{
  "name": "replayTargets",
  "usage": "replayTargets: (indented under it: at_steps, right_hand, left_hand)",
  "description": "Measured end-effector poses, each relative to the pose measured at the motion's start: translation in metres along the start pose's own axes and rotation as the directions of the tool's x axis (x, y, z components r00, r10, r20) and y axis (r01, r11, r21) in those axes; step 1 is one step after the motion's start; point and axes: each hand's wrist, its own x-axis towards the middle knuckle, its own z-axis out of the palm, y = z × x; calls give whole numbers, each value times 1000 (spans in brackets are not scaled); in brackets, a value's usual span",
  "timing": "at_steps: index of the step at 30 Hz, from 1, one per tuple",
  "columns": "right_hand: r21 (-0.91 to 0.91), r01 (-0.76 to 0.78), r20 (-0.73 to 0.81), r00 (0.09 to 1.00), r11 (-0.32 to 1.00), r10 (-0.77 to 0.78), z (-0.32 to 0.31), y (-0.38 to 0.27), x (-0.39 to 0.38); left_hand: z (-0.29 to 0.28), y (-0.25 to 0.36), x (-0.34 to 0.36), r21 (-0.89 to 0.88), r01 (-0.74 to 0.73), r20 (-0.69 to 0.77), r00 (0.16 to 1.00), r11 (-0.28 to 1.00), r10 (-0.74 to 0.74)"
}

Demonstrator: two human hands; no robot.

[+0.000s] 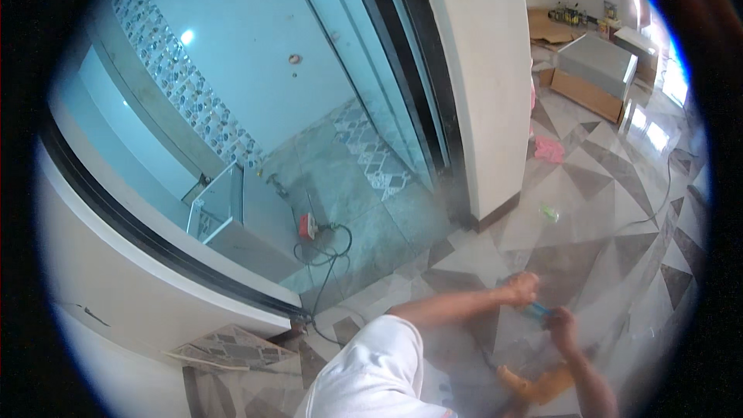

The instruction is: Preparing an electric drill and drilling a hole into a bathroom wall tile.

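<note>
My left hand (522, 289) and my right hand (562, 325) are close together over the tiled floor at the lower right, both closed on a slim teal object (539, 311) that spans the gap between them. Their fingers hide its ends, so I cannot tell exactly what it is. A white-clad part of my body fills the lower middle. Below my hands, a yellow tool-like object (526, 387) lies on the floor, partly behind my right forearm.
A doorway with a black frame (423, 77) opens onto a tiled room with a red item (307, 227), looped cables (333, 255) and a leaning panel (263, 232). A pink item (548, 149), green packet (549, 212) and boxes (588, 62) lie right. Loose tiles (232, 347) sit left.
</note>
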Motion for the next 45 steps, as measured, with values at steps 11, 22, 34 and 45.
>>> replayTargets:
  at_steps: [11, 22, 34, 45]
  right_hand:
    - [-595, 345, 201, 938, 726, -281, -11, -42, -23]
    - [-561, 394, 263, 919, 728, -295, -1, -28, -47]
    - [-608, 101, 107, 993, 787, -45, 29, -29, -69]
    - [-510, 70, 8, 997, 857, -76, 39, -28, -60]
  left_hand:
    - [13, -27, -17, 448, -263, -92, 937, 855, 337]
    - [5, -36, -50, 348, -254, -81, 951, 902, 298]
    - [1, -24, -57, 357, -232, 104, 973, 905, 208]
    - [11, -25, -51, 315, -255, 85, 967, 914, 240]
